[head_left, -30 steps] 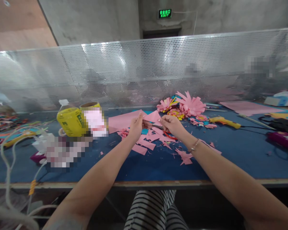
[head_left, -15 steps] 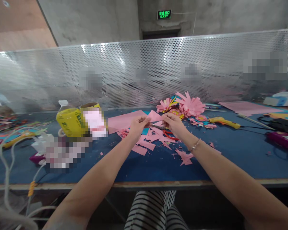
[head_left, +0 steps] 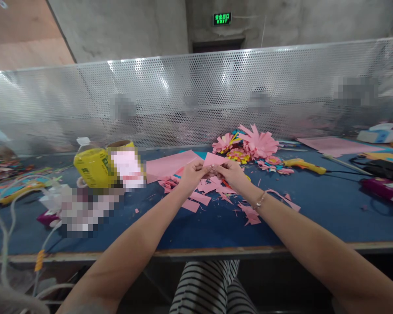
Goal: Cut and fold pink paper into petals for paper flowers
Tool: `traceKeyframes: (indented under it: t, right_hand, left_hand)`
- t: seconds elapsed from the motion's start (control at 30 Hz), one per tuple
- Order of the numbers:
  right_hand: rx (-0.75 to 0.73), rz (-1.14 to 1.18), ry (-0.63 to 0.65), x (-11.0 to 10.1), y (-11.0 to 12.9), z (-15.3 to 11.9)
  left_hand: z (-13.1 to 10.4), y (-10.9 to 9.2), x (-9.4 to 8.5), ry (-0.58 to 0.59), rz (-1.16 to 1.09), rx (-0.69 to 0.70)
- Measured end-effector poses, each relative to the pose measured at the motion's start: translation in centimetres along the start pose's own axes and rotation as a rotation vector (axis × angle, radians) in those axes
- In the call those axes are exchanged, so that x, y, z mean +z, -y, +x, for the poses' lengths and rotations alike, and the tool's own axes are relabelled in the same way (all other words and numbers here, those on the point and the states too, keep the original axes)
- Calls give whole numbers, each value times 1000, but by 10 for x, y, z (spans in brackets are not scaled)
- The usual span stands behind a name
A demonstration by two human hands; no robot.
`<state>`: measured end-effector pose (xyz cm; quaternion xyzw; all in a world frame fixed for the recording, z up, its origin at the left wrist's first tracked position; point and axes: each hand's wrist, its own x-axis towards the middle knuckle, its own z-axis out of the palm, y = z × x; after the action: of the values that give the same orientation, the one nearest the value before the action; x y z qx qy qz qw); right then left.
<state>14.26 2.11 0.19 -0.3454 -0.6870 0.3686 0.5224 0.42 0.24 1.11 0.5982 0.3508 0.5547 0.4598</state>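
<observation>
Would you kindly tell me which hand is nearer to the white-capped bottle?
The left hand: it is to the right of the bottle, and the right hand is even farther right.

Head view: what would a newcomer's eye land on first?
Probably the large pink paper flower, near the back of the blue tabletop, beyond the right hand. Next, at center, the pink paper piece held by that hand and the left hand. Higher up, the green EXIT sign glows above the perforated metal screen.
</observation>
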Motion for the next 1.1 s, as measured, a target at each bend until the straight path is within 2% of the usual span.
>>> traceKeyframes:
  t: [0.13, 0.37, 0.5, 0.6, 0.67, 0.73, 0.83, 0.97, 1.1]
  right_hand:
    - [9, 87, -17, -3, -2, 1]
    - [87, 283, 36, -9, -9, 7]
    - [140, 343, -69, -17, -11, 11]
    - [183, 370, -119, -21, -9, 11]
    - [256, 371, -54, -17, -4, 8]
    - [332, 386, 68, -8, 2, 3]
    - [358, 449, 136, 3, 11, -2]
    - [331, 484, 129, 4, 11, -3]
    - [310, 487, 129, 1, 3, 0]
  left_hand:
    - [3, 2, -1, 7, 4, -8]
    - [5, 3, -1, 7, 23, -20]
    - [6, 4, -3, -51, 82, -2]
    - [7, 7, -9, -148, 296, 107]
    - [6, 9, -12, -188, 508, 226]
    - [6, 11, -14, -192, 705, 333]
    - [5, 14, -13, -137, 871, 433]
    - [6, 16, -12, -66, 865, 467]
    - [6, 16, -11, -38, 761, 386]
